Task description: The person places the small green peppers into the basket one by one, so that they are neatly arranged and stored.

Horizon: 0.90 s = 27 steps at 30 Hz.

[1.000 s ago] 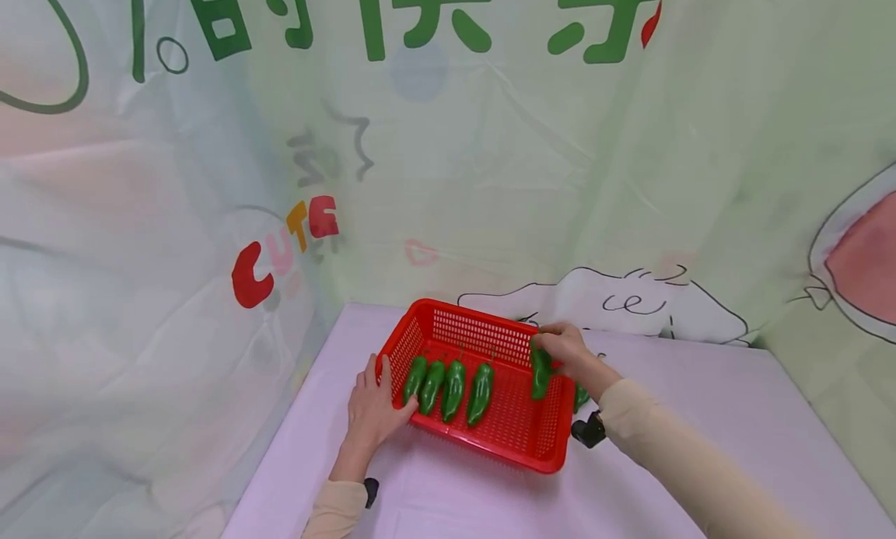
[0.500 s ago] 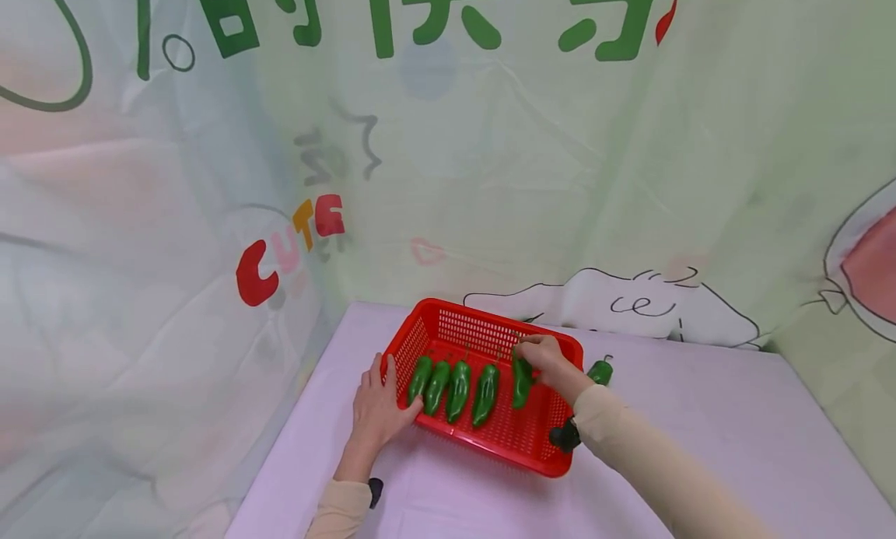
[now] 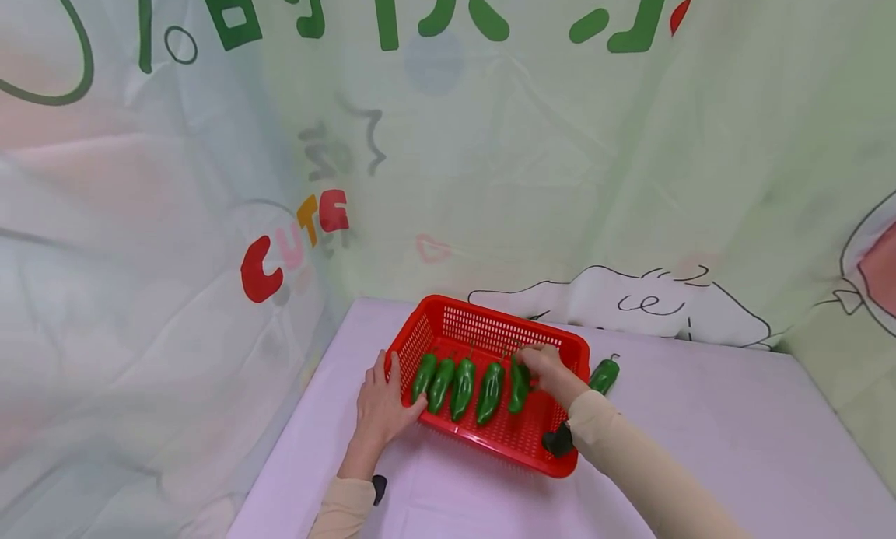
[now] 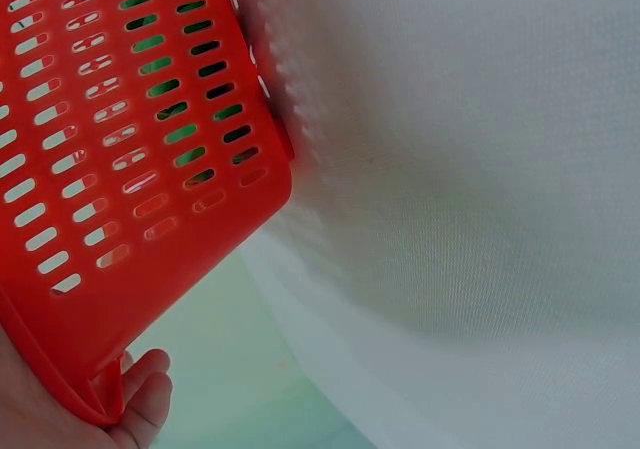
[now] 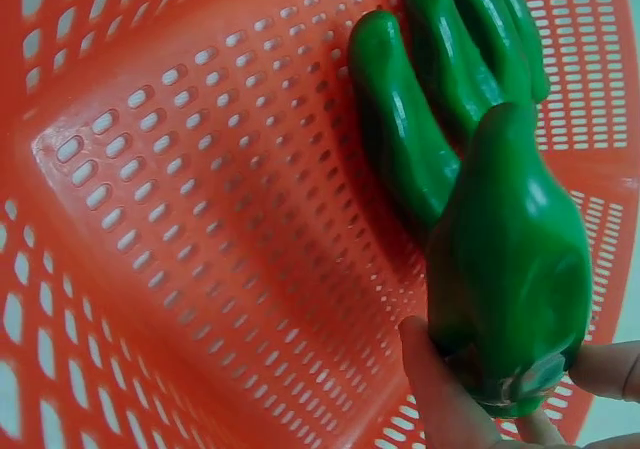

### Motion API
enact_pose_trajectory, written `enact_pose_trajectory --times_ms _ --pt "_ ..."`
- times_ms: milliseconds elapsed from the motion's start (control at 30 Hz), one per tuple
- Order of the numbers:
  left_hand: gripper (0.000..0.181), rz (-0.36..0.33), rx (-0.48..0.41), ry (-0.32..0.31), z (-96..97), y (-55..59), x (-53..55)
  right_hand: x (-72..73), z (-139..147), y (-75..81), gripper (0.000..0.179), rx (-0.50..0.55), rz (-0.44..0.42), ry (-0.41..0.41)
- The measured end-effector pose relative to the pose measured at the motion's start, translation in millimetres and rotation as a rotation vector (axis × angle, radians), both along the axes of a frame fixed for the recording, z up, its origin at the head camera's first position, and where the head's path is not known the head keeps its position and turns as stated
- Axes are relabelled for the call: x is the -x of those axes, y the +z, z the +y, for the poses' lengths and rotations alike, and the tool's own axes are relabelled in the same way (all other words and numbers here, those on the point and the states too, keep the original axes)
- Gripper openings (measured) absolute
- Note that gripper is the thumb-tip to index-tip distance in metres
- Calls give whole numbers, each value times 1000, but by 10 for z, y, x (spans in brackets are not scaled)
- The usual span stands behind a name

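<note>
A red perforated basket [image 3: 483, 446] stands on the table, with several glossy green peppers [image 3: 463, 390] lying side by side in its left half. My left hand [image 3: 381, 405] grips the basket's left end. In the left wrist view its fingertips [image 4: 148, 401] curl around the rim. Inside the basket, my right hand [image 3: 549, 368] pinches another green pepper [image 5: 515, 259] near its stem end, thumb on one side and fingers on the other. That pepper hangs tip-down just right of the row, and in the right wrist view it overlaps the nearest lying pepper [image 5: 395, 119].
One more green pepper [image 3: 605, 374] lies on the table right of the basket, partly hidden by the right forearm. The table [image 3: 707, 430] has a pale lilac cover. Printed cloth [image 3: 490, 173] hangs behind and to the left of it.
My right hand has carried its pepper left from the basket's right end and lowered it beside the row. The pepper outside the basket shows more now. My left hand keeps its hold.
</note>
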<state>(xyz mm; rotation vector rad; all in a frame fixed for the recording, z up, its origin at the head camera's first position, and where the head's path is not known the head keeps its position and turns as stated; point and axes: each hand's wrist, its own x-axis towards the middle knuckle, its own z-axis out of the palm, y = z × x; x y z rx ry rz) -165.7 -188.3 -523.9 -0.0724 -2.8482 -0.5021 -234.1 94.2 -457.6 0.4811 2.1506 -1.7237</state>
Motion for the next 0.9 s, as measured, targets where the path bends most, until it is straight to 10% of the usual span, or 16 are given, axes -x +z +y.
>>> enact_pose_trajectory --times_ms 533,900 --pt "92 -15 11 9 -13 -2 16 85 -42 -402 26 -84 -13 -20" --pt "92 -6 26 4 -22 22 17 9 -220 -444 29 -350 176 118"
